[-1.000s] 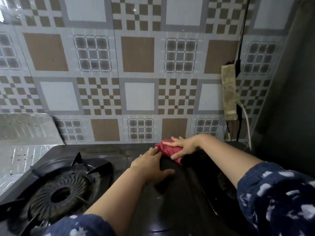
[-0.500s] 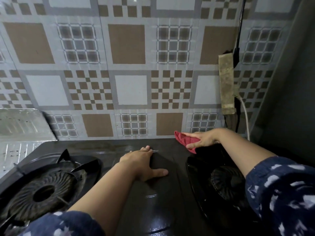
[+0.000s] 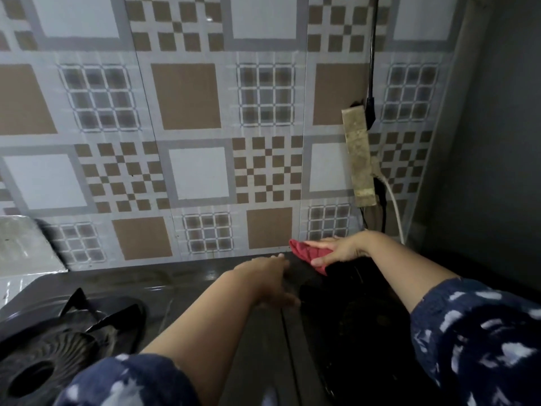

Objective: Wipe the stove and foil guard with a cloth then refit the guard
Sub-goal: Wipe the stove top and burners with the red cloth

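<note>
Head view: dark stove [image 3: 205, 288] across the lower frame, back edge against a tiled wall [image 3: 187, 98]. Left burner [image 3: 49, 356] at lower left, with black pan-support prongs standing up around it. Foil guard [image 3: 20, 250] at far left, upright against the wall behind that burner, only its corner showing. Right burner well [image 3: 360, 315] dark and hard to read, partly hidden under the right forearm. On the wall at right, a grimy power strip [image 3: 359, 159] mounted upright, black cable [image 3: 371, 54] running up from it and white cable [image 3: 395, 212] curving down behind the right wrist.

Right hand [image 3: 336, 250] at the stove's back right corner, fingers flat and thumb under, pinching a red cloth [image 3: 311, 254] against the surface just beside the wall. Left hand [image 3: 269, 279] palm down on the stove's middle, fingers spread wide, holding nothing, blurred. Both sleeves dark blue with white flecks.

Against half a second ago: cloth and right hand further right and closer to the wall; left hand reaching further back toward the wall; less of the foil guard in frame; left burner lower and nearer the corner.
</note>
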`<state>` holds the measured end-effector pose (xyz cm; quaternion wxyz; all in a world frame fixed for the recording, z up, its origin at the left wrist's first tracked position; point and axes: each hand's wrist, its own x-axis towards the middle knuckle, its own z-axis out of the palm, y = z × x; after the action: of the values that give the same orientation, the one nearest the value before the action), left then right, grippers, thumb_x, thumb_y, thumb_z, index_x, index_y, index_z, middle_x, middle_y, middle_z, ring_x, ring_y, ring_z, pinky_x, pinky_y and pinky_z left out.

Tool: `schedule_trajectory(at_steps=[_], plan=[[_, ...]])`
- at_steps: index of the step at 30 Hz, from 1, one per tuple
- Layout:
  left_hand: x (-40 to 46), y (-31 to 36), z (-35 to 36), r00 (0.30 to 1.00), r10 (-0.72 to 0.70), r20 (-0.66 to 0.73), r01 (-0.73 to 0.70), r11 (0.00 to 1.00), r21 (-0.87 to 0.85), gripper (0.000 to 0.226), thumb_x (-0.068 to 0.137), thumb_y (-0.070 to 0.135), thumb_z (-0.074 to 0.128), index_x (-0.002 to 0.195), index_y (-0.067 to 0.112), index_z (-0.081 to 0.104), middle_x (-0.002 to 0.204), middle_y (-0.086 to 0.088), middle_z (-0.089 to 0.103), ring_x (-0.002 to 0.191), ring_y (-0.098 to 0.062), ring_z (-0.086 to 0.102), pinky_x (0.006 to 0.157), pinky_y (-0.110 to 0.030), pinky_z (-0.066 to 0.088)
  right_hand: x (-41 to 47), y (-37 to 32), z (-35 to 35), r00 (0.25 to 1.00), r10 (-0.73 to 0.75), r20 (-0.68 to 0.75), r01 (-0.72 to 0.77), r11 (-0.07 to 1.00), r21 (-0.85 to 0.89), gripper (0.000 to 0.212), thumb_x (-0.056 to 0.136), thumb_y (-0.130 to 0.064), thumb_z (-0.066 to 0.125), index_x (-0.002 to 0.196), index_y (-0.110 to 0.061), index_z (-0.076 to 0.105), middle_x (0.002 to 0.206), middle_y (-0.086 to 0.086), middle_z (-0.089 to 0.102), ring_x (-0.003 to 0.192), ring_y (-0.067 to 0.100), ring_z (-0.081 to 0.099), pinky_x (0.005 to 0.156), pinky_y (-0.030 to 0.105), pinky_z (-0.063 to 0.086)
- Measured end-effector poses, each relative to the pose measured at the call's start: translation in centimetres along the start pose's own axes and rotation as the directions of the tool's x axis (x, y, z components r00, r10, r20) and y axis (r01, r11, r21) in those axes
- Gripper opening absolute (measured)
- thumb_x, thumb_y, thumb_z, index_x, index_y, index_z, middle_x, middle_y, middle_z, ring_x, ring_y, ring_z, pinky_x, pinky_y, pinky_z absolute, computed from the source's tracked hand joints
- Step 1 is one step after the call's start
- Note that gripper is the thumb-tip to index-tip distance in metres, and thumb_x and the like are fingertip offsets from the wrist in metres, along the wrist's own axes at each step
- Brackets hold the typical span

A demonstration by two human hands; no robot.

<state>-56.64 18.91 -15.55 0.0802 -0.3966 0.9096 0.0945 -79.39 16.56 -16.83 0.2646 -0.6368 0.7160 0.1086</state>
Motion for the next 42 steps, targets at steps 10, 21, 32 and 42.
schedule_trajectory(at_steps=[10,21,32,42], plan=[[1.4,0.1,1.0,0.988,0.015,0.152,-0.013,1.000,-0.010,0.089,0.089,0.044,0.059,0.154,0.014,0.006,0.162,-0.001,-0.006,0.149,-0.020,0.004,0.121,-0.035,0.012,0.6,3.0,0.6,0.996,0.011,-0.083,-0.007,0.999,0.049,0.080,0.081,-0.075,0.037,0.148,-0.045,0.005,0.161,-0.001,-0.001,0.148,0.025,-0.004,0.118,0.052,0.004],[1.2,-0.4,1.4,0.988,0.029,0.149,-0.023,0.999,-0.042,0.087,0.090,0.045,0.057,0.154,0.016,0.005,0.162,0.001,-0.008,0.149,-0.018,0.001,0.121,-0.036,0.009,-1.2,7.5,2.3,0.963,0.144,-0.227,-0.108,0.981,0.161,0.076,0.083,-0.074,0.032,0.148,-0.045,0.008,0.161,-0.005,-0.008,0.146,0.022,-0.017,0.117,0.051,-0.005],[1.6,-0.8,2.0,0.990,0.030,0.139,-0.023,0.998,-0.051,0.085,0.090,0.046,0.057,0.154,0.019,0.007,0.162,0.004,-0.005,0.149,-0.014,0.003,0.119,-0.031,0.008,-5.0,11.4,3.9,0.941,0.248,-0.231,-0.072,0.813,0.578,0.072,0.092,-0.046,0.049,0.151,-0.026,0.014,0.152,0.002,0.027,0.142,0.022,0.024,0.115,0.032,0.018],[1.4,-0.6,1.8,0.993,0.013,0.113,-0.006,0.998,-0.060,0.087,0.088,0.048,0.059,0.153,0.016,0.011,0.162,0.000,0.005,0.148,-0.021,0.014,0.116,-0.032,0.021,-11.7,6.8,0.1,0.795,0.313,-0.519,-0.081,0.904,0.421,0.042,0.098,-0.032,0.047,0.139,-0.025,0.042,0.132,0.006,0.053,0.120,0.027,0.051,0.098,0.033,0.040]])
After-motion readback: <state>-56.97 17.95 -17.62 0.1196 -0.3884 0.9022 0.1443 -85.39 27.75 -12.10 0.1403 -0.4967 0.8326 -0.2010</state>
